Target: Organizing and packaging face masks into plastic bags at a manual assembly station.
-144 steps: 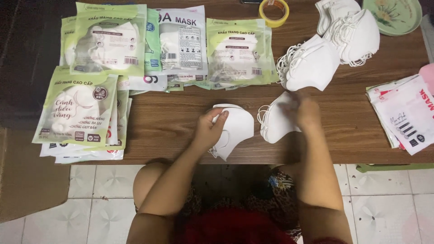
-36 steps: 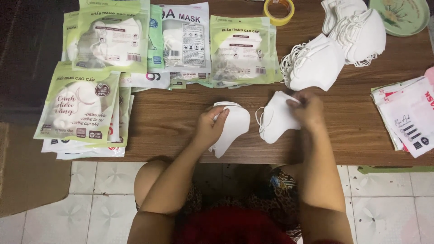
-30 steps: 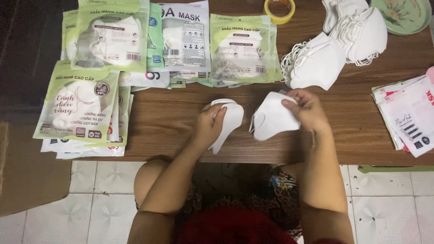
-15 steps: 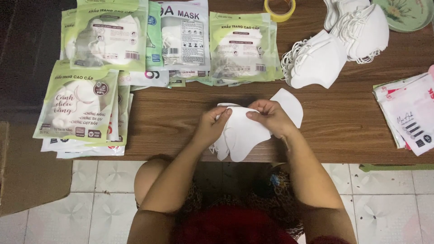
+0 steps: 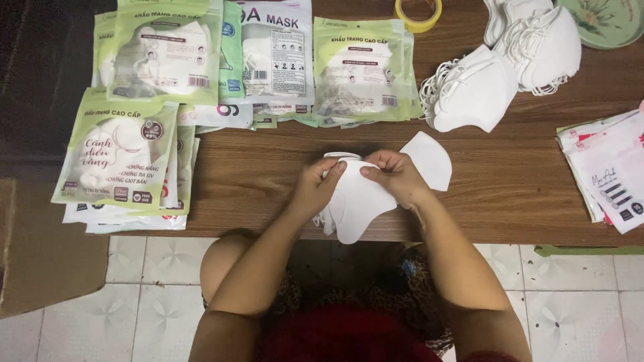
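Hands: left hand [image 5: 320, 186] and right hand [image 5: 394, 175] pinch folded white fabric masks [image 5: 355, 204] together; edges should align squarely beneath the fingertips.

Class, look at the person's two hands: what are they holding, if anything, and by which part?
Both the left hand and right hand pinch a folded white face mask by its upper edge.
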